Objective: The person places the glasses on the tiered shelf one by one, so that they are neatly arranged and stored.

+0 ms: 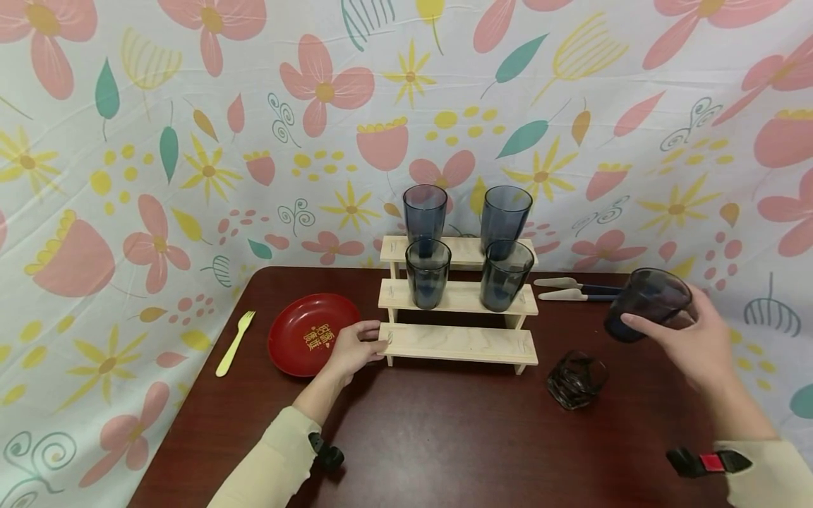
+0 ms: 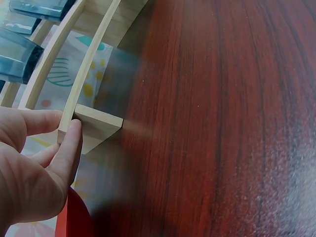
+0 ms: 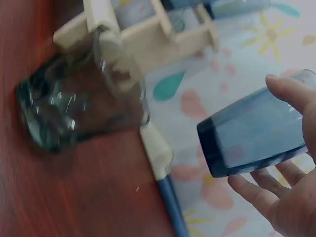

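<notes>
My left hand (image 1: 353, 348) pinches the left end of the lowest shelf of a three-step wooden stand (image 1: 457, 342). In the left wrist view, the thumb and fingers (image 2: 69, 148) are on both sides of that shelf's edge. My right hand (image 1: 701, 346) grips a blue tinted drinking glass (image 1: 651, 300) above the table's right side, tilted in the head view. Its thumb lies along one side and its fingers wrap the other in the right wrist view. Several similar glasses (image 1: 428, 279) stand upright in pairs on the top and middle shelves. The lowest shelf holds nothing.
A dark, rippled see-through glass (image 1: 576, 381) stands right of the stand. Behind it lie two knives (image 1: 562, 295) with blue handles. Left of my left hand is a red plate (image 1: 286, 331), with a pale yellow fork (image 1: 235, 343) beyond it. A flowered cloth (image 1: 209, 127) hangs behind the table.
</notes>
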Demonstrator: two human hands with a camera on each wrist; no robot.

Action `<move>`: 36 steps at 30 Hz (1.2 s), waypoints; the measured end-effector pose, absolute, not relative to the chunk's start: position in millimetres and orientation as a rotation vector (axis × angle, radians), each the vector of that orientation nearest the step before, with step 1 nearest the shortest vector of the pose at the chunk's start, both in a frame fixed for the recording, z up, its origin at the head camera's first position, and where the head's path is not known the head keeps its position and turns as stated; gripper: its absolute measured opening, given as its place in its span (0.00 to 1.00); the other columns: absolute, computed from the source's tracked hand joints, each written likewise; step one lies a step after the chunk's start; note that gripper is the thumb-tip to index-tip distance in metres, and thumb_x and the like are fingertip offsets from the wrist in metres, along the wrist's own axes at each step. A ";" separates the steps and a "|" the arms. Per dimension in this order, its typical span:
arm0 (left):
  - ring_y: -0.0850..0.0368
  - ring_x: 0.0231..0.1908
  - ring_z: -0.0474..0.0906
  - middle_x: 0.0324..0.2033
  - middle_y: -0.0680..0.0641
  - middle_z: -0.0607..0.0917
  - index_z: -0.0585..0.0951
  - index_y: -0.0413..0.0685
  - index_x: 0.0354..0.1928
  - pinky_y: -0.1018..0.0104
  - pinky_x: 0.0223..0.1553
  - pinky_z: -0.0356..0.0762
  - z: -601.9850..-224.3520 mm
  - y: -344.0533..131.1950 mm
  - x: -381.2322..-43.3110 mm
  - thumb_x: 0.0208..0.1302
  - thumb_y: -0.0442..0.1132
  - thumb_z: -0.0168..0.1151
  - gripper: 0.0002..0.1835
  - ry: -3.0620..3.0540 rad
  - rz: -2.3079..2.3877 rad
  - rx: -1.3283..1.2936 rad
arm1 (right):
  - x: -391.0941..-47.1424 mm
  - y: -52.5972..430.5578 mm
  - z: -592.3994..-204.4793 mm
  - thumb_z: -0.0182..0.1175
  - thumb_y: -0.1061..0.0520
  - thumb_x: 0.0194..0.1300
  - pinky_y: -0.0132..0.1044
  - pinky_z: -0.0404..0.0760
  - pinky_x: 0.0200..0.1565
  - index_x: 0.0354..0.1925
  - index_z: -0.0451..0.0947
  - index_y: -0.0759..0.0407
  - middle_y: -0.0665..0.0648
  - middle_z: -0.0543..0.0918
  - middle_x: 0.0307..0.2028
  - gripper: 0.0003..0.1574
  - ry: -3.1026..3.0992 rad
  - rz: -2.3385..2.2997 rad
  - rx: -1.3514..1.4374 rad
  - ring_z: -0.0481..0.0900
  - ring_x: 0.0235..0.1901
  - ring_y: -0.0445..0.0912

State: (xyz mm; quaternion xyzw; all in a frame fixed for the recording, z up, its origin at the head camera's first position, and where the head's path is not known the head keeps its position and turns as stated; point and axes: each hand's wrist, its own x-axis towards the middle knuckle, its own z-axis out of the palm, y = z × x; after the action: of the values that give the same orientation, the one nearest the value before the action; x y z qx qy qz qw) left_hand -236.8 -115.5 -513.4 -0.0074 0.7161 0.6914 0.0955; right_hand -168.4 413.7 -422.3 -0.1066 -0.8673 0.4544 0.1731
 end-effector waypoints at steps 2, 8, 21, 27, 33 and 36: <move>0.48 0.39 0.85 0.53 0.28 0.81 0.75 0.27 0.65 0.55 0.43 0.90 -513.2 -115.0 -236.7 0.63 0.24 0.67 0.27 2.127 2.046 -0.022 | -162.5 404.7 -413.5 0.80 0.48 0.58 0.20 0.76 0.32 0.78 0.63 0.36 0.40 0.72 0.56 0.56 -2.505 1.234 -0.254 0.75 0.40 0.32; 0.49 0.39 0.86 0.52 0.30 0.82 0.75 0.28 0.64 0.58 0.41 0.90 -512.1 -113.8 -236.5 0.63 0.24 0.67 0.27 2.135 2.039 -0.027 | -150.0 371.6 -394.9 0.81 0.48 0.57 0.19 0.71 0.38 0.78 0.62 0.35 0.50 0.70 0.66 0.58 -2.562 1.162 -0.105 0.73 0.46 0.31; 0.48 0.39 0.86 0.53 0.30 0.82 0.75 0.28 0.65 0.57 0.41 0.90 -512.7 -115.0 -236.6 0.63 0.25 0.68 0.27 2.126 2.048 -0.035 | -151.5 288.7 -405.3 0.83 0.54 0.54 0.22 0.83 0.43 0.77 0.63 0.46 0.56 0.78 0.58 0.59 -2.527 1.348 0.184 0.82 0.46 0.32; 0.48 0.39 0.86 0.53 0.30 0.82 0.76 0.28 0.65 0.56 0.42 0.90 -514.1 -116.6 -236.9 0.63 0.25 0.68 0.27 2.116 2.049 -0.040 | -161.5 252.9 -425.2 0.82 0.52 0.55 0.28 0.86 0.41 0.78 0.63 0.45 0.56 0.78 0.59 0.59 -2.533 1.435 0.284 0.82 0.46 0.38; 0.47 0.40 0.86 0.53 0.30 0.82 0.76 0.28 0.65 0.57 0.42 0.90 -513.7 -116.3 -237.2 0.63 0.25 0.68 0.27 2.117 2.052 -0.036 | -174.7 217.0 -440.9 0.82 0.49 0.55 0.40 0.89 0.40 0.79 0.59 0.44 0.58 0.75 0.64 0.62 -2.542 1.626 0.270 0.84 0.50 0.55; 0.47 0.40 0.86 0.53 0.30 0.82 0.75 0.28 0.65 0.57 0.42 0.90 -513.5 -116.2 -236.9 0.64 0.25 0.68 0.27 2.111 2.055 -0.038 | -180.9 199.6 -448.1 0.83 0.50 0.53 0.41 0.88 0.49 0.78 0.61 0.47 0.60 0.75 0.64 0.62 -2.519 1.655 0.288 0.81 0.56 0.57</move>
State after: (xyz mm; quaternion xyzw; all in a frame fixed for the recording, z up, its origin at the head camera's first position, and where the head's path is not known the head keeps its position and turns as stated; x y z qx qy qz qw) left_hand -236.9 -116.2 -513.5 -0.0127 0.7131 0.6942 0.0972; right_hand -180.9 199.6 -448.1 0.0950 -0.8306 0.5457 0.0570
